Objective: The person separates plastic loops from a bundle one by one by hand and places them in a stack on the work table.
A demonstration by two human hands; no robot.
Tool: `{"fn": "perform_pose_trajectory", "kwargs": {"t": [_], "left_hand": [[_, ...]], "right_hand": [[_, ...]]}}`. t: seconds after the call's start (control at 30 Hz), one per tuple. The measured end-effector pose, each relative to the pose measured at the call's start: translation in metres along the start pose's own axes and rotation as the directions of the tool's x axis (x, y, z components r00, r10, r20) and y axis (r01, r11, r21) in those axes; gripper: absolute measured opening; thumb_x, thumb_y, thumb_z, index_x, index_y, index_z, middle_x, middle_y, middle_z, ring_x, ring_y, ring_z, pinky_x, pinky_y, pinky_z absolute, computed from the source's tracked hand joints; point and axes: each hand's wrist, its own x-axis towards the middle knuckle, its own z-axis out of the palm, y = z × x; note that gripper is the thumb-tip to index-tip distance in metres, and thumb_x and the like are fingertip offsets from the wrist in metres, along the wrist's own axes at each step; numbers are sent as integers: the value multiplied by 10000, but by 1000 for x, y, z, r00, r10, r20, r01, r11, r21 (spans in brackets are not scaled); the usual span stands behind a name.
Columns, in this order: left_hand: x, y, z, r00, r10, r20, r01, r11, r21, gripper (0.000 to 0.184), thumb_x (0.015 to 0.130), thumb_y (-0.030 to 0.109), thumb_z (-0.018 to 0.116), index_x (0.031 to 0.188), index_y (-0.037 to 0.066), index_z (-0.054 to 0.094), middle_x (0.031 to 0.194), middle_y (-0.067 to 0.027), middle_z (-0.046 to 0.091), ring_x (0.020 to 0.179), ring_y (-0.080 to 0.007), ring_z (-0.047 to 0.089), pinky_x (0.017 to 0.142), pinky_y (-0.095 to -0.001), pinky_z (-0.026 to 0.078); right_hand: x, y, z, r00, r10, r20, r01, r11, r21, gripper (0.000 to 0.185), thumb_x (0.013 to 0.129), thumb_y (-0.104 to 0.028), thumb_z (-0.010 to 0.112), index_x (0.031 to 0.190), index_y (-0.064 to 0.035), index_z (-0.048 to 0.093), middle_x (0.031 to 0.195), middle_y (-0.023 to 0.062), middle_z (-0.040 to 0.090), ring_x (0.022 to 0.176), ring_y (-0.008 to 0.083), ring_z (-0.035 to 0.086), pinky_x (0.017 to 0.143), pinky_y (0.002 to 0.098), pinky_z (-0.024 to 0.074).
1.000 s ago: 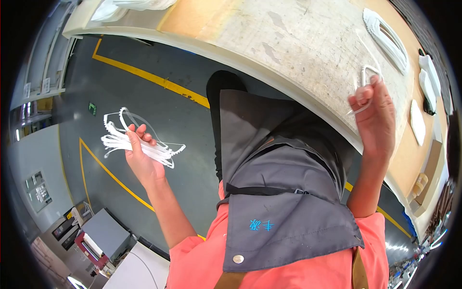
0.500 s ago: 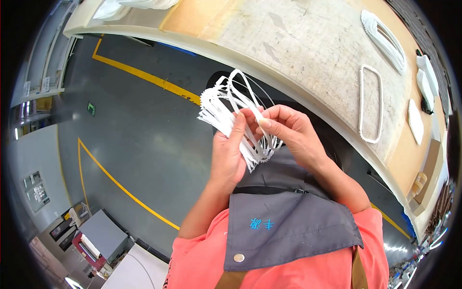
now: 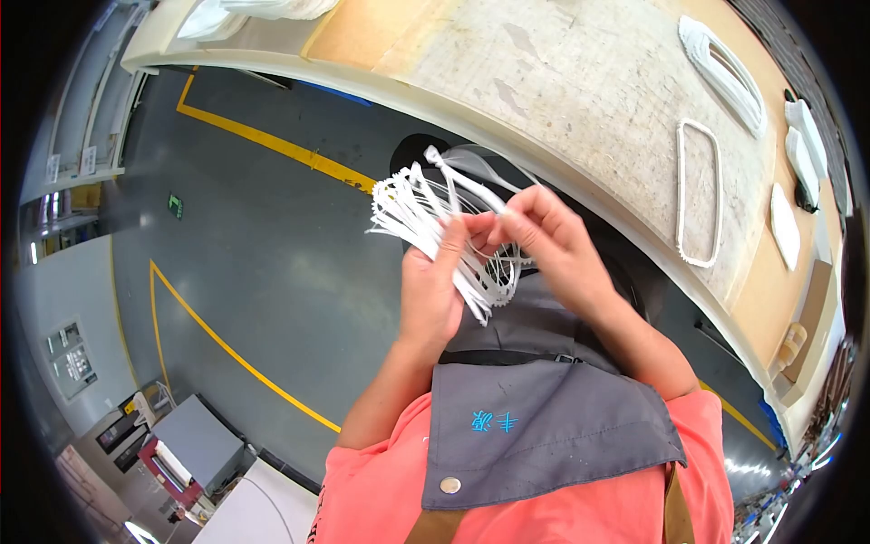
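Note:
My left hand (image 3: 435, 290) is closed round a bundle of thin white looped strips (image 3: 403, 204), held in front of the grey apron. The fingers of my right hand (image 3: 562, 245) pinch one strip (image 3: 471, 186) at the right side of the bundle, close to the left fingertips. Part of that strip is smeared by motion. On the worktable (image 3: 580, 100), one white rectangular loop (image 3: 681, 195) with rounded corners lies flat, to the right of both hands.
A stack of white loops (image 3: 722, 77) lies farther back on the table. White pieces (image 3: 786, 227) and a small cardboard box (image 3: 809, 335) line its right side. More white pieces (image 3: 217, 18) are at the upper left. The table edge runs just beyond my hands.
My right hand has come from over the table to the bundle, leaving the rectangular loop lying flat. My left hand has brought the bundle rightward. The pinched strip has since tilted to the left.

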Motion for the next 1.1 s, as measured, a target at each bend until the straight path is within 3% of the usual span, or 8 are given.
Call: {"fn": "perform_pose_trajectory", "kwargs": {"t": [0.07,0.17,0.27,0.4,0.5,0.63,0.8,1.1], "left_hand": [[5,7,-16,997,-70,-25,66,988,-137,213,962,243,510,988,36,551,958,-126,654,933,-268,642,861,-399,527],[16,29,-52,1000,-18,-8,13,907,-420,161,955,239,520,999,85,531,822,-19,597,811,-157,618,875,-377,517],[17,63,-88,985,95,-143,-141,925,-353,165,950,226,534,1016,76,536,794,-6,573,781,-137,603,877,-379,520],[0,93,-86,871,343,-352,-326,939,110,243,955,238,535,1060,20,545,837,-59,604,846,-187,625,858,-365,528],[-5,100,-71,853,410,-323,-320,900,297,252,963,230,519,1079,8,548,879,-91,625,888,-212,633,854,-381,530],[-5,87,-45,943,270,-197,-228,951,211,242,961,218,519,1093,18,552,973,-103,637,997,-236,619,872,-362,520],[-8,57,4,997,69,-37,-64,991,114,274,978,228,488,1088,-13,557,1080,-150,622,978,-215,608,828,-346,513],[-6,34,6,995,52,81,-63,988,143,283,977,224,492,1163,13,524,1184,-173,589,1060,-190,571,842,-290,467]], "right_hand": [[3,-4,-21,995,45,-92,-38,997,71,161,959,-208,519,959,-49,542,844,38,616,802,103,566,783,259,448],[2,-30,-70,989,50,-140,34,841,540,100,906,-154,575,964,-81,540,753,1,553,712,114,556,752,284,480],[-14,-74,-129,969,-51,-241,208,691,692,105,891,-8,560,981,-24,507,742,-4,505,655,104,479,737,256,439],[-42,-115,-169,895,-391,-214,445,751,487,120,922,-29,523,1015,-12,449,849,34,470,754,124,469,869,297,402],[-42,-120,-128,767,-430,-476,522,850,74,149,953,-123,516,1045,-7,531,961,43,533,864,123,521,902,314,406],[-16,-83,-33,831,-450,-327,422,893,-157,121,952,-119,510,1022,-43,574,972,50,580,880,116,548,842,295,451],[10,-12,30,1000,7,-15,-9,992,-126,155,960,-182,530,949,-30,556,901,17,605,872,71,535,791,235,433],[10,19,24,989,145,18,-143,986,-83,213,958,-234,537,950,-23,559,877,17,597,838,73,518,769,235,429]]}}
